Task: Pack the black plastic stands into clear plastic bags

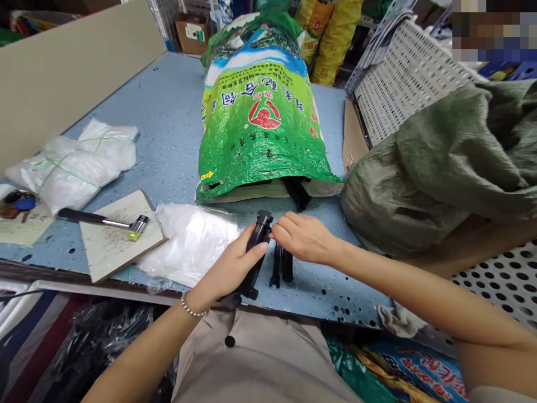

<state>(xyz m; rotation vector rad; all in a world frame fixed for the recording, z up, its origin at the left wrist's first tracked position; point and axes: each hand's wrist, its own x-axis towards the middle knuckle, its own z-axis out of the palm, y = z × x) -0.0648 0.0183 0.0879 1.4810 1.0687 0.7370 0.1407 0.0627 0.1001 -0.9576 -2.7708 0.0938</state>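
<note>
The left hand [235, 263] is clamped on a black plastic piece [260, 230], which stands tilted with its upper end toward 1 o'clock. The fingers are curled around its middle, and a beaded bracelet [193, 305] sits on the wrist. The right hand [304, 238] comes in from 3 o'clock with its fingers together [281, 226], their tips touching the piece's upper end. I cannot tell whether that grip is closed on it.

The piece is held just above the desk [168, 112], near its front edge. Two black strips [281, 266] lie side by side just under the right hand. At 12 o'clock, a black part [297, 193] pokes from under the mouth of a green woven sack [260, 123].

At 9 o'clock, a clear plastic sheet [188, 243] lies beside a board [121, 246], with a hammer [100, 219] on the board. Farther out at 10 o'clock is a white bundle [71, 168] tied with green string. A grey-green sack [436, 162] slumps at 3 o'clock, below a white perforated crate [406, 78].
</note>
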